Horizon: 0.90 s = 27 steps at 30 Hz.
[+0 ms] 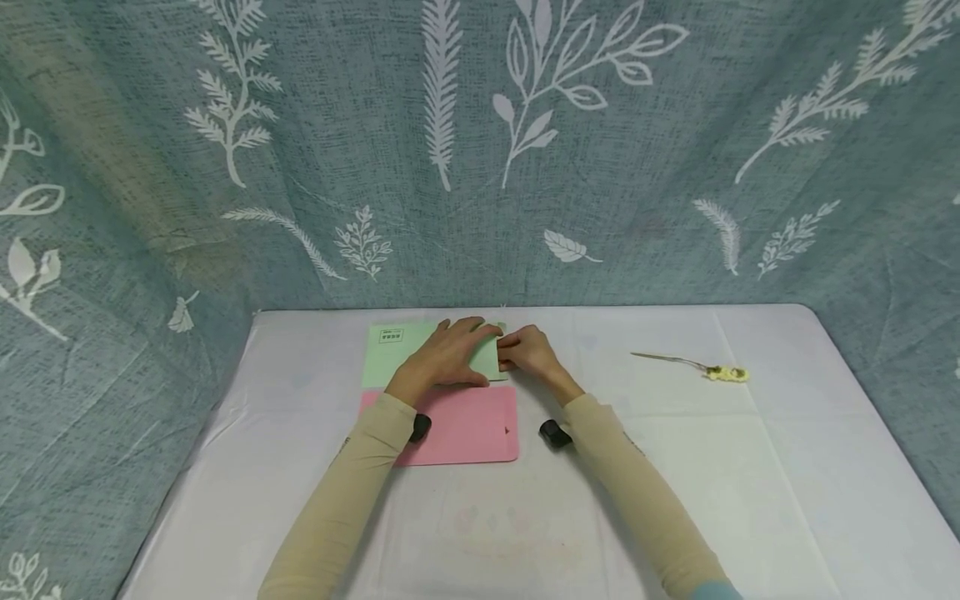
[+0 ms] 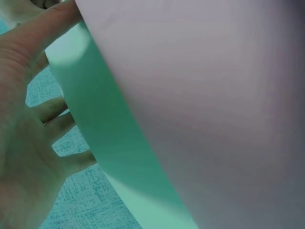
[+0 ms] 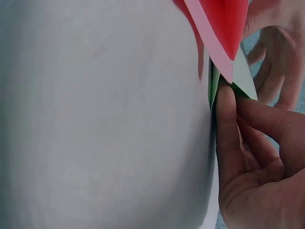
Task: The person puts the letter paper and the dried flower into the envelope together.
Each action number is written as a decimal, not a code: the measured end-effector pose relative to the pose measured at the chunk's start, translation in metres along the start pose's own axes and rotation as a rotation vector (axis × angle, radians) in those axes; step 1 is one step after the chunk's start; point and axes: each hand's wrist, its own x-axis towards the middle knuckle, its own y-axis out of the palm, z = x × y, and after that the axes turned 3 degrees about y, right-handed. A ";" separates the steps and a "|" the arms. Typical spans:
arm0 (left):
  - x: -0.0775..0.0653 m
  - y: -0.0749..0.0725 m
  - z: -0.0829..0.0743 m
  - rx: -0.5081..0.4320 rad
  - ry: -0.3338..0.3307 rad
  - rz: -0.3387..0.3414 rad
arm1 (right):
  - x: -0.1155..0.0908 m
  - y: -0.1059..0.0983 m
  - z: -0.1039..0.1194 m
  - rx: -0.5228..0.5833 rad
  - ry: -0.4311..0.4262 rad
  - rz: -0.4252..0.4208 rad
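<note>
A pale green paper folder with a small printed box lies near the table's back edge. Across its right part rests my left hand, fingers spread and thumb toward me. In the left wrist view, those extended fingers touch the green folder's edge. My right hand is at the right end of the green folder; in the right wrist view its thumb and finger pinch the green edge. A pink folder lies just in front, partly under my left forearm, its red inside showing in the right wrist view.
Off to the right lies a thin metal utensil with a yellow patterned end. White cloth covers the table. Behind it hangs a blue-green curtain with white leaf prints.
</note>
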 end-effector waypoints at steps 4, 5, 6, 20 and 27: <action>0.002 0.001 0.001 0.008 0.011 -0.006 | 0.000 0.000 0.000 -0.010 0.011 -0.004; 0.002 0.001 0.001 0.010 0.015 -0.008 | 0.000 0.000 0.000 -0.004 0.015 -0.004; 0.002 0.001 0.000 0.011 0.018 -0.010 | 0.000 -0.001 0.000 0.003 0.018 -0.001; 0.005 0.000 0.002 0.021 0.010 0.007 | -0.010 -0.044 -0.002 -0.011 -0.010 -0.040; 0.004 -0.001 0.003 0.027 0.012 -0.002 | -0.021 -0.096 -0.002 -0.195 -0.042 -0.135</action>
